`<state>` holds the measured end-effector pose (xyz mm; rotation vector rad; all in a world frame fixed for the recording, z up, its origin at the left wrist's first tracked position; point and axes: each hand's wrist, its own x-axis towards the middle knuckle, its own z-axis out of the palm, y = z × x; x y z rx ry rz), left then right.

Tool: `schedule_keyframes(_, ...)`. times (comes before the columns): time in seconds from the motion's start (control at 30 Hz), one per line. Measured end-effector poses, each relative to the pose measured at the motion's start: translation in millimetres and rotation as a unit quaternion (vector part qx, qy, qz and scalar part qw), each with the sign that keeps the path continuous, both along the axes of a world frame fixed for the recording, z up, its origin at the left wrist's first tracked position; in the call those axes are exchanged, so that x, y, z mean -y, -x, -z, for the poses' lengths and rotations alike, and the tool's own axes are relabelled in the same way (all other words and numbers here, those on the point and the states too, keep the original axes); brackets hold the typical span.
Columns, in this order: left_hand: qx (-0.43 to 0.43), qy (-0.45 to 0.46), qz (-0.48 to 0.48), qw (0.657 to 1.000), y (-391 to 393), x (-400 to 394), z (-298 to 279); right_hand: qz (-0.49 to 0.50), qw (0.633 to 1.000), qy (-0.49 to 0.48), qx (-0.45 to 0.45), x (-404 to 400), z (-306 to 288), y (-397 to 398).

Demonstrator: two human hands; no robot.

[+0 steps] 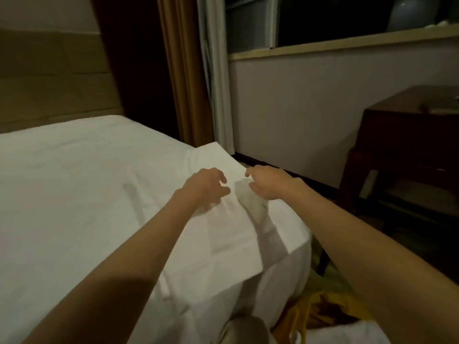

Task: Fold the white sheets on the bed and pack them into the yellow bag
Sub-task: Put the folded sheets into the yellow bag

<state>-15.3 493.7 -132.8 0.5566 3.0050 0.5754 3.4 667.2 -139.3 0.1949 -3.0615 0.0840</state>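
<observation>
A folded white sheet (pixel 236 224) lies along the right edge of the white bed (pixel 74 194), its far corner near the curtain. My left hand (pixel 207 186) hovers just over the sheet's middle with fingers loosely curled, holding nothing. My right hand (pixel 267 182) reaches over the sheet's right edge, its fingers also loosely curled and apart from the cloth. The two hands are close together, a small gap between their fingertips. The yellow bag (pixel 320 311) sits on the floor at the bed's near right corner, partly hidden by my right arm.
A dark wooden side table (pixel 407 150) stands to the right against the wall below the window sill (pixel 347 44). Brown and white curtains (pixel 196 83) hang behind the bed's far corner. A padded headboard (pixel 49 78) runs along the far left. A narrow floor strip separates bed and wall.
</observation>
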Motion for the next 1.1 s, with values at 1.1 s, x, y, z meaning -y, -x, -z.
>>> schedule_keyframes(1.1, 0.325, -0.612, -0.169, 0.701, -13, 113, 27, 0.213, 0.911, 0.341, 0.087, 13, 16, 39)
